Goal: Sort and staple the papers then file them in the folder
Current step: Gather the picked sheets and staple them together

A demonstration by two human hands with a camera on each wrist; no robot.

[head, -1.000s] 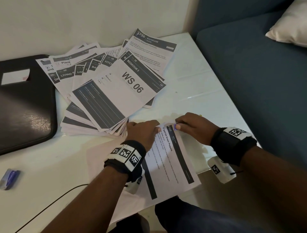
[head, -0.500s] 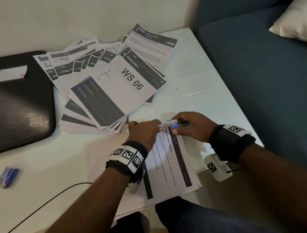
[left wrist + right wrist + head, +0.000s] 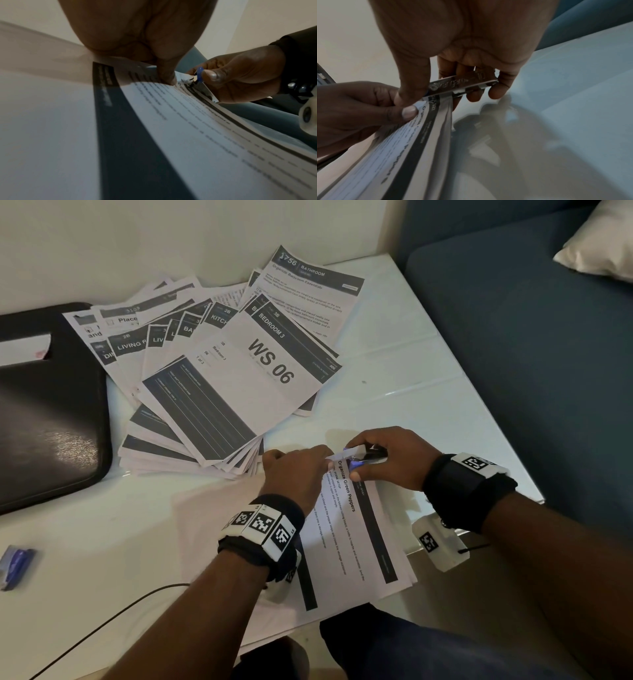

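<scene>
Now our right hand (image 3: 394,458) grips the small stapler (image 3: 462,84), its mouth over the top corner of the "Organize Green Peppers" set (image 3: 346,529). Our left hand (image 3: 294,474) pinches that corner, near the front edge of the worktop (image 3: 428,371). We should square the sheets, seat the corner deep, then squeeze once, firmly. We count one stapler in hand, one fanned pile of unsorted papers (image 3: 219,361), one black folder (image 3: 44,412), and one blue item (image 3: 15,565), too blurred to name.

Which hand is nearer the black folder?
Left. The left hand pinches the paper set's corner, on the side toward the black folder; the right hand, gripping the stapler, is farther away.
</scene>
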